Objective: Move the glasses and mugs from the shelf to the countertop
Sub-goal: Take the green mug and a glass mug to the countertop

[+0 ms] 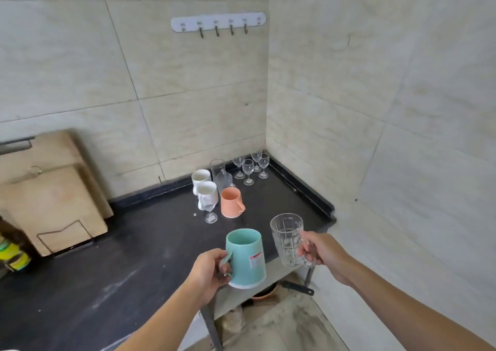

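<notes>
My left hand (209,272) grips the handle of a teal mug (247,258), held upright above the front edge of the black countertop (120,256). My right hand (322,254) holds a clear ribbed glass mug (287,239) by its handle, just right of the teal mug. Further back on the countertop stand an orange mug (231,202), two white mugs (204,189), a tall clear glass (218,168) and several small stemmed glasses (251,166) in the corner. One stemmed glass (211,216) stands in front of the white mugs.
Wooden cutting boards (51,197) lean against the tiled wall at left. A yellow-green container (13,254) sits at the far left edge. A hook rail (218,22) hangs on the wall. Below the counter edge are a metal shelf frame (212,324) and a pan handle (298,287).
</notes>
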A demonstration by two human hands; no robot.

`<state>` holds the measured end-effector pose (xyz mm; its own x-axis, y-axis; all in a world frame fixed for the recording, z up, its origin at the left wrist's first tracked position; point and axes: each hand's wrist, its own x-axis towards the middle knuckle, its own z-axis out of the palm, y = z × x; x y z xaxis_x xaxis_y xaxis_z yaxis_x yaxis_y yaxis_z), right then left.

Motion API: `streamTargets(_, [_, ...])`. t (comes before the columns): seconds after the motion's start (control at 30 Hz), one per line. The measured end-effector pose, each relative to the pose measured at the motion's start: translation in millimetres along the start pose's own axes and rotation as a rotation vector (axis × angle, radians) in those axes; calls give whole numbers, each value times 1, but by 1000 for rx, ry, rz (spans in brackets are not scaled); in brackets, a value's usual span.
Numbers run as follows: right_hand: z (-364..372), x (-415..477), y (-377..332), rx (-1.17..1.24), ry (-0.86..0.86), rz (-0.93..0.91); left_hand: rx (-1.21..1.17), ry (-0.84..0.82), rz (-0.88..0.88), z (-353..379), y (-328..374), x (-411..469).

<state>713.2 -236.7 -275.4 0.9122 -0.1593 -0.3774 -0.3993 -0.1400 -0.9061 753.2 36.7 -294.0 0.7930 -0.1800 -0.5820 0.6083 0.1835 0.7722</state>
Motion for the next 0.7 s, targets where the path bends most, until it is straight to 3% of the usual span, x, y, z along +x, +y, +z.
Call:
streamTargets(0.23, [-15, 117, 0, -104, -109, 73, 7, 127, -24, 22, 19, 92])
streamTargets(0.47, [28, 199, 15, -186, -227, 203, 156, 291, -37, -3, 17, 149])
streamTargets(0.7, [81, 264, 23, -218, -253, 277, 218, 268, -56, -42, 28, 212])
